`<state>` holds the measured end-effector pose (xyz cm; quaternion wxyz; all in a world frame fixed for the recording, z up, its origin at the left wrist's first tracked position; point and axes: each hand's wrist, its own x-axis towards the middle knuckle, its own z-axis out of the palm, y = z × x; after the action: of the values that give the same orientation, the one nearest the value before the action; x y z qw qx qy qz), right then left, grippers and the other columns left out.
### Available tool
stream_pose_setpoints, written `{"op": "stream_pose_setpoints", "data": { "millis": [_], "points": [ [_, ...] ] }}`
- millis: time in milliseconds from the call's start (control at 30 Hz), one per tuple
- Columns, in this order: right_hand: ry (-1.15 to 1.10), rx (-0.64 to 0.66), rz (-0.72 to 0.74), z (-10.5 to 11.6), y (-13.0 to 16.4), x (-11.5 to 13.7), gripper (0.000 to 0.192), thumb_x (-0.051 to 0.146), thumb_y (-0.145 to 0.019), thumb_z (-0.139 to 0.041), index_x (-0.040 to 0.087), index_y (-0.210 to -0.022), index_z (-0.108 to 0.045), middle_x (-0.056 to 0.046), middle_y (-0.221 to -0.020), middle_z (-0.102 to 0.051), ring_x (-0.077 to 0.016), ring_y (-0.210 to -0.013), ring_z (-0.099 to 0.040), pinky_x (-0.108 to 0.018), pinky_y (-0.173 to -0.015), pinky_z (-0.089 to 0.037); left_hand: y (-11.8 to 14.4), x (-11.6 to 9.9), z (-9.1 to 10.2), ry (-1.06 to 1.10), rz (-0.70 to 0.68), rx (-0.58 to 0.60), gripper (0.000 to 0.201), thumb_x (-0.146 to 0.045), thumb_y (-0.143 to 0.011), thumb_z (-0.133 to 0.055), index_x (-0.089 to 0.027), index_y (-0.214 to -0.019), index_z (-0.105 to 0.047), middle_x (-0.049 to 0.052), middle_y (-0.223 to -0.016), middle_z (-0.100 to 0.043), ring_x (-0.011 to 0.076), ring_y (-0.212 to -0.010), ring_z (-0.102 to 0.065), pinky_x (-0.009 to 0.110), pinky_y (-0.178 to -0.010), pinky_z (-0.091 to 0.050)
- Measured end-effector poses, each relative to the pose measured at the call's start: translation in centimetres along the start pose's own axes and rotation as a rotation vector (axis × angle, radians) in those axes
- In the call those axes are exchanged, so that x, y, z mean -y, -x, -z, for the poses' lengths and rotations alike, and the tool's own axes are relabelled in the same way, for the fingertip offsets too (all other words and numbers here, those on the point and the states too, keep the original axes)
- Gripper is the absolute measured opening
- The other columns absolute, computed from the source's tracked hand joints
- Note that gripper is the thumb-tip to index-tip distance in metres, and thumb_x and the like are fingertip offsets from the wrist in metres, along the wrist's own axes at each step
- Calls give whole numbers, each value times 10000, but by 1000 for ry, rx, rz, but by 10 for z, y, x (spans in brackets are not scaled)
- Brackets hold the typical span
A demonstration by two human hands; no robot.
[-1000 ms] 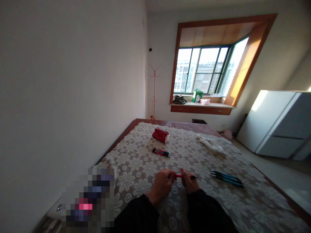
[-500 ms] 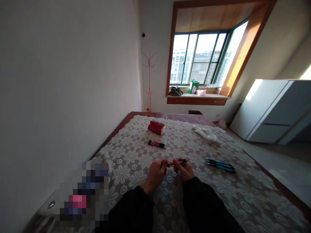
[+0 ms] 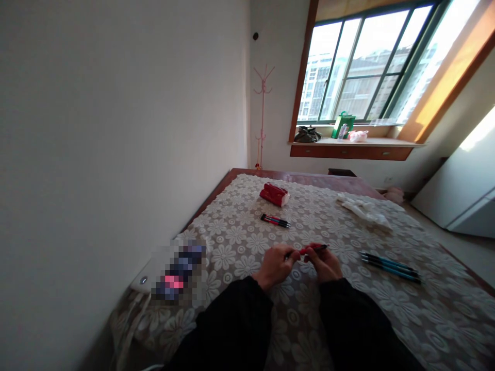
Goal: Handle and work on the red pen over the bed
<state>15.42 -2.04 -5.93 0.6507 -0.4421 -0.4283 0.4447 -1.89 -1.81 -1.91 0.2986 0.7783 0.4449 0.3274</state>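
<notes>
Over grey floral cloth (image 3: 228, 221), left hand (image 3: 275, 264) and right hand (image 3: 328, 264) pinched one slim red-and-black pen (image 3: 314, 247), apparently mid-handling, requiring steady alignment next.

Looking into a room in a home here, across a flower-patterned cloth (image 3: 317, 206). Now spotting a pink coat stand (image 3: 263, 103) in the far corner, then a wood-framed bay window (image 3: 356, 77) at far right!

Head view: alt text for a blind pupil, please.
The left hand and right hand hold a red pen over a flower-patterned cloth. Blue pens lie to their right; more pens and a red packet lie beyond.
</notes>
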Motion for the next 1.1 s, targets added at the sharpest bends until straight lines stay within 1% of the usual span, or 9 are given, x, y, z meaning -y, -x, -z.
{"op": "stream_pose_setpoints", "data": {
  "millis": [133,233,333,467,567,633,767,900,1100],
  "points": [
    [-12,17,20,-3,2,7,507,564,-678,-858,208,-951,-622,-25,-815,-727,-154,-623,-647,-316,-619,-539,1,-2,3,-30,38,57,438,-402,-1040,-400,-237,-898,-780,9,-867,-751,178,-847,-666,266,-788,-459],
    [-26,-24,13,-6,3,11,617,540,-653,-875,238,-1071,-535,-8,-852,-726,-174,-665,-679,-331,-628,-569,2,-4,2,-30,60,32,381,-418,-1040,-409,-241,-1080,-744,18,-934,-757,185,-848,-674,269,-766,-464],
    [-54,-76,19,-8,1,11,654,520,-618,-897,259,-1031,-463,6,-875,-725,-179,-707,-701,-337,-649,-592,1,-5,2,-58,47,-27,333,-440,-997,-525,-236,-1231,-645,26,-987,-748,184,-853,-672,269,-764,-467],
    [-28,-80,-19,-4,-5,7,636,591,-561,-897,233,-913,-507,25,-775,-683,-168,-626,-680,-311,-579,-572,-1,-5,3,-204,61,-38,324,-414,-1046,-423,-228,-1018,-687,29,-937,-737,183,-874,-665,270,-768,-454],
    [143,-47,-26,1,-8,8,569,711,-665,-776,205,-817,-564,61,-525,-544,-109,-440,-505,-244,-428,-411,-2,-3,3,-280,114,-53,423,-391,-1068,-337,-212,-944,-700,62,-986,-739,207,-941,-660,291,-797,-447],
    [266,-23,13,6,-8,10,546,720,-712,-729,200,-804,-590,68,-467,-487,-97,-407,-419,-242,-408,-336,-3,-3,4,-306,146,-50,413,-400,-1062,-350,-216,-969,-707,65,-1017,-744,212,-956,-663,293,-798,-447],
    [506,110,177,18,-12,14,383,590,-758,-696,218,-812,-620,0,-647,-625,-152,-573,-546,-281,-544,-447,-3,-2,7,-373,234,-42,491,-398,-1065,-300,-205,-942,-734,86,-956,-758,220,-872,-682,315,-780,-456],
    [794,277,348,36,-20,13,148,365,-765,-606,231,-824,-623,-34,-764,-678,-193,-708,-606,-329,-709,-489,-3,1,10,-438,268,-46,506,-407,-1060,-303,-189,-954,-747,125,-1008,-757,253,-933,-683,362,-855,-451],
    [1253,196,369,59,-26,5,149,222,-751,-550,243,-856,-653,-49,-815,-718,-232,-815,-644,-343,-767,-436,-2,5,13,-481,282,-47,386,-415,-1043,-406,-184,-975,-707,132,-1052,-736,270,-1037,-652,391,-929,-418]
  ]
}}
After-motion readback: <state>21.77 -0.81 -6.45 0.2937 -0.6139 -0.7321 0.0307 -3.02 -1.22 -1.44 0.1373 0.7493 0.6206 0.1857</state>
